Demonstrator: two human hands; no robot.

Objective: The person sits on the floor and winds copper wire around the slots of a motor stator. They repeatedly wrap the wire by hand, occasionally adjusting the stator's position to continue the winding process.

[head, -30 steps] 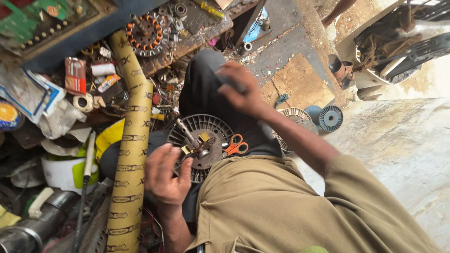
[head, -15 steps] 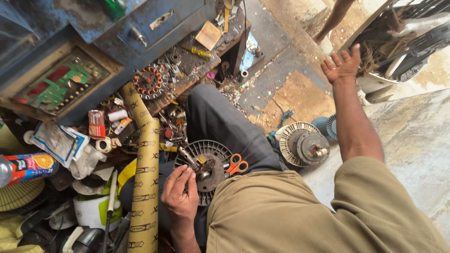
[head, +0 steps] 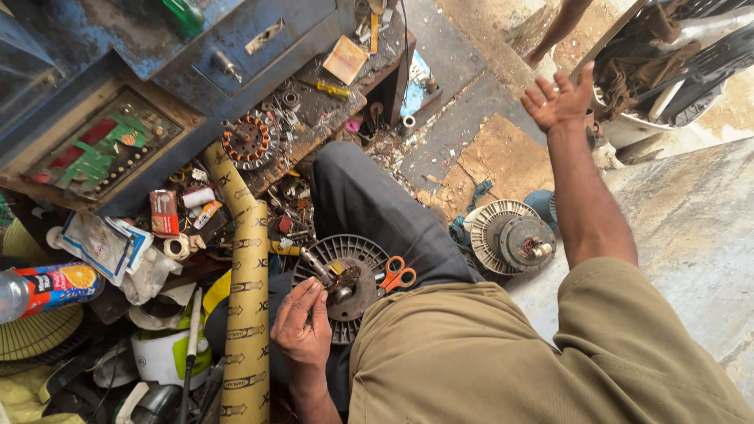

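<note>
Finned motor housing (head: pixel 345 286), a round grey metal disc with radial ribs and a dark greasy hub, lies flat on the person's lap, face up. Left hand (head: pixel 302 326) rests at its rim, fingers curled together near a slim metal tool (head: pixel 316 267) slanting up-left. Orange-handled scissors (head: pixel 397 275) lie against its right edge. Right hand (head: pixel 559 98) is raised, empty, fingers spread. Another ribbed motor (head: pixel 514 235) sits on the floor.
</note>
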